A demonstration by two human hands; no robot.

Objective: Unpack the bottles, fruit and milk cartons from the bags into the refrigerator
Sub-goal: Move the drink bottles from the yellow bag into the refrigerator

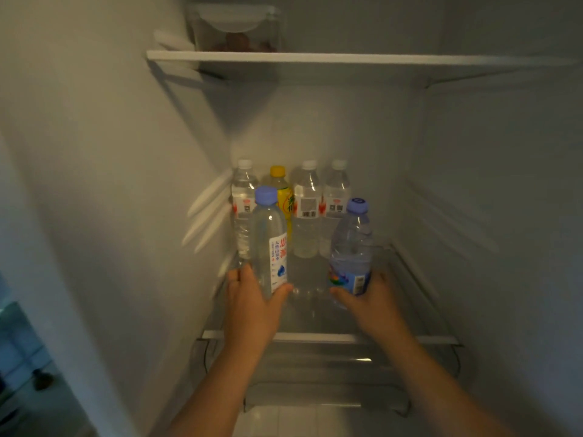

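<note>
Both my hands reach into the open refrigerator. My left hand grips the base of a tall clear water bottle with a blue cap and white label, held upright. My right hand grips a rounder water bottle with a blue cap and blue label, tilted slightly left. Both bottles are over the glass shelf. At the back of that shelf stands a row of bottles: three clear ones with white caps and a yellow-capped drink bottle.
An upper shelf carries a clear lidded container with dark fruit inside. Below the glass shelf sits a clear drawer. The fridge's side walls close in on the left and right. Floor shows at the far left.
</note>
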